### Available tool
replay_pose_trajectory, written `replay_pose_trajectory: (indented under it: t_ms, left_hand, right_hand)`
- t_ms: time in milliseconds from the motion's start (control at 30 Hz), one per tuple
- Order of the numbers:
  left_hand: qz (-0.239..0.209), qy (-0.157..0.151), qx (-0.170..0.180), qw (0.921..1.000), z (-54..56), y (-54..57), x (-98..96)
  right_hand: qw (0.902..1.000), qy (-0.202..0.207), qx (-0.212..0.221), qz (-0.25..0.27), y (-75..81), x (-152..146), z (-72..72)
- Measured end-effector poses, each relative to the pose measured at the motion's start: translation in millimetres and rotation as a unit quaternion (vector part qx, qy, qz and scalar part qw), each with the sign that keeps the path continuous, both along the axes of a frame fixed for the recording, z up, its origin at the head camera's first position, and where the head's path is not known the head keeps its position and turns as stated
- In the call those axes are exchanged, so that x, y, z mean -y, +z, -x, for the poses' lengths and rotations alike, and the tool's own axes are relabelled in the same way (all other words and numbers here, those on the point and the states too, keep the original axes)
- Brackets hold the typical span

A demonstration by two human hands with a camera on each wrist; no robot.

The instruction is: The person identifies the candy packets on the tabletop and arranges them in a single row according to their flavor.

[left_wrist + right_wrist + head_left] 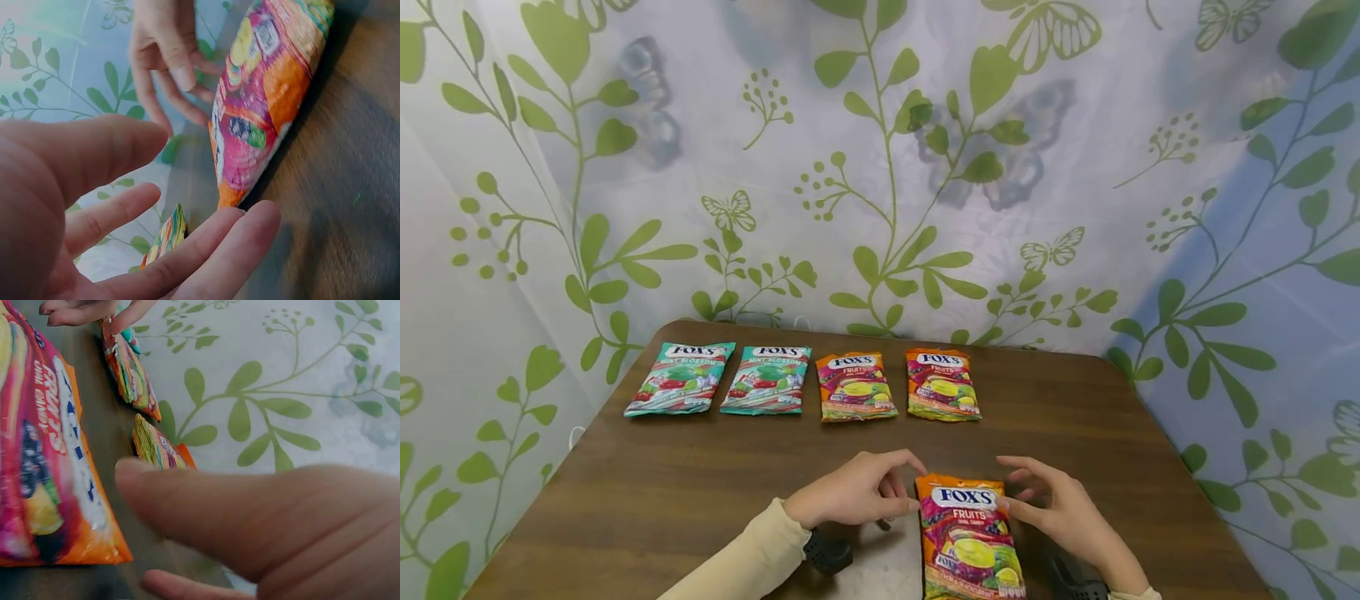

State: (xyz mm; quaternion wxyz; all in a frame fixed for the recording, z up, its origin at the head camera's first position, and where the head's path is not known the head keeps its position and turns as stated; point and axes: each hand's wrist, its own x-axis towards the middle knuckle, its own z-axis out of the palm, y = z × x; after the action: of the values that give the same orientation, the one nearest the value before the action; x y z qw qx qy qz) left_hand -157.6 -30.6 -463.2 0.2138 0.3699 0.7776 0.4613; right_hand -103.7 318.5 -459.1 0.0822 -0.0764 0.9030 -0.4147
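An orange and magenta Fox's Fruits candy bag (972, 542) lies face up near the table's front edge, between the two hands. To its left, my left hand (861, 490) has relaxed, parted fingers close to the bag's upper left corner. My right hand (1051, 504) is at the upper right corner, thumb near the edge and fingers loosely bent. In the left wrist view, the left fingertips (259, 219) come near the bag's orange corner without gripping it. The right wrist view shows the right thumb (187, 500) apart from the bag (47, 462).
Along the back of the brown table (1060, 417) lie two teal Mint Blossom bags (681, 379) (767, 381) and two Fruits bags (856, 387) (942, 385) in a row. Behind them hangs a leaf-patterned curtain (880, 167). A pale patch (880, 567) shows beside the front bag.
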Motion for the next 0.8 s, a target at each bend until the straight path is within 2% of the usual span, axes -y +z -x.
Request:
replay_pose_trajectory:
  t_ms: [100,233,367,533,633,800]
  left_hand:
    - [-0.005,-0.010,0.019,0.9998,-0.6,-2.8,-1.1]
    - [-0.008,-0.019,0.041,0.9989,-2.6,-5.7,-3.2]
    - [-0.012,-0.022,0.050,0.9984,-3.3,-10.3,-5.1]
    - [-0.022,-0.019,0.054,0.9981,-3.3,-15.6,-5.6]
    - [-0.037,-0.025,0.054,0.9975,-3.1,-21.7,-7.5]
    - [-0.070,-0.048,0.031,0.9959,0.5,-41.6,-13.8]
  right_hand:
    - [0.9993,-0.015,0.030,0.015,-4.2,-3,-8.6]
    - [0.9954,-0.025,0.068,0.062,-8.0,-6,-18.8]
    - [0.9901,-0.018,0.095,0.101,-9.9,-6,-26.0]
    - [0.9873,0.002,0.107,0.118,-12.2,-3,-29.9]
    - [0.9868,0.011,0.107,0.121,-13.7,-1,-31.3]
    - [0.9841,0.016,0.112,0.137,-15.1,0,-34.1]
